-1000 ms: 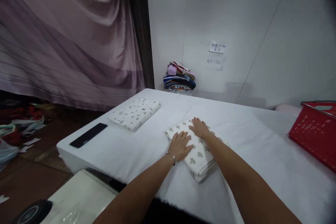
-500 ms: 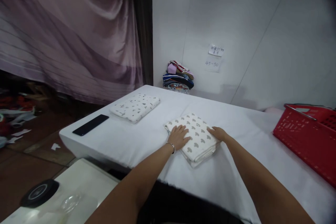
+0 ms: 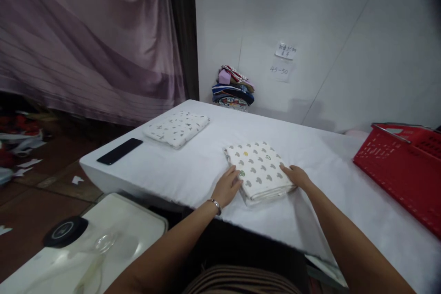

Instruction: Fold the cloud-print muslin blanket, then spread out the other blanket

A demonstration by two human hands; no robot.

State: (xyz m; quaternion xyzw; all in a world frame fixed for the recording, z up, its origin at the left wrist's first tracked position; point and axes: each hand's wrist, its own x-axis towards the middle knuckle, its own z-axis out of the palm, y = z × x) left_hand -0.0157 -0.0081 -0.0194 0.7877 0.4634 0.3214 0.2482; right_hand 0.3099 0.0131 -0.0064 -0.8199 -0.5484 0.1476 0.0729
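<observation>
A folded white cloth (image 3: 260, 170) with grey mushroom-like prints and a few coloured marks lies on the white-covered table (image 3: 193, 174). Its layers show along the near edge. At the cloth's left edge, my left hand (image 3: 227, 187), with a bracelet at the wrist, grips the side with bent fingers. My right hand (image 3: 295, 176) holds the opposite edge, its thumb on top and the other fingers partly hidden. Farther left lies a second folded white cloth (image 3: 177, 128) with small dark prints, apart from both hands.
A black phone-like slab (image 3: 120, 151) lies near the table's left end. To the right stands a red plastic basket (image 3: 396, 170). Folded fabrics (image 3: 233, 87) are stacked by the wall. A pale machine-like surface (image 3: 131, 216) with a black round part (image 3: 65, 231) sits front left.
My left hand has slid off the top of the mushroom-print cloth to its left edge. The cloth has turned slightly and lies squarer to me. My right hand stays at its right edge.
</observation>
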